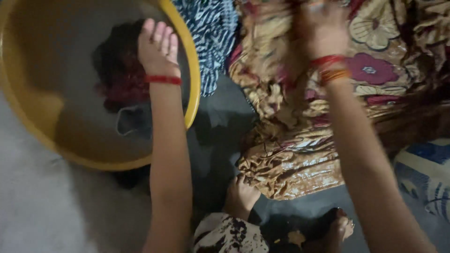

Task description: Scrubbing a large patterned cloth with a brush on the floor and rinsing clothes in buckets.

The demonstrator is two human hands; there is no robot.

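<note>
Left hand: the left hand (158, 49) hangs over the big round yellow plastic tub (193, 79), fingers (159, 33) straight and pressed side by side, gripping nothing that I can see.
Under it: a dark maroon wet cloth (117, 75) lies bunched in the tub's grey water, just below and to the left of that palm; whether they touch, cannot tell.
Right hand: the right hand (321, 30) is blurred, sunk into the gold-brown flowered glossy fabric (290, 154); state of its fingers cannot be told.
Fabric position: heaped on the wet grey floor (220, 126), right of the tub, its long axis running away from the person.
Key relation: maroon cloth sits at the left hand, well apart from the right; the flowered fabric is the reverse.
Nearby: blue-and-white striped cloth (211, 28) between tub rim and flowered heap; bare feet (241, 197) at the near edge.
</note>
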